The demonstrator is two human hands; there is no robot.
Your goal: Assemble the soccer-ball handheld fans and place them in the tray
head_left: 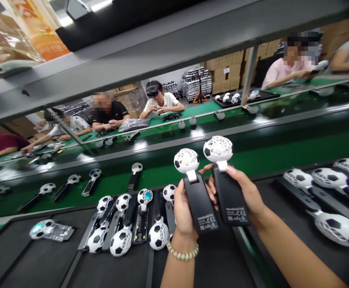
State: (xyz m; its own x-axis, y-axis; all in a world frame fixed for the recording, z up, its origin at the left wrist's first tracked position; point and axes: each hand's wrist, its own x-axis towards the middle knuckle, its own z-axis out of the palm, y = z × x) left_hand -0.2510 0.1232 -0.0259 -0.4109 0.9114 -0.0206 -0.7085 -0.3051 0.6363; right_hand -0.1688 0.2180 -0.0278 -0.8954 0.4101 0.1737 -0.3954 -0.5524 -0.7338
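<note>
Two black handheld fans with football-patterned heads are held up side by side at the centre right. My left hand (185, 208) is closed round the left fan (201, 204), whose printed face is turned to me. Round the right fan (230, 196) my right hand (249, 192) is closed, with its thumb near the white hinge. Both heads point up and away, and the two black handles are close together. Just left of my left hand, several more football fans (120, 242) lie in rows on a black tray (102, 276).
A second black tray (270, 208) at the right holds several fans (339, 228). Beyond the trays runs a green conveyor (162, 170) carrying scattered fans. A grey metal beam (150, 48) crosses overhead. Several people sit across the line, with cartons (227, 72) behind them.
</note>
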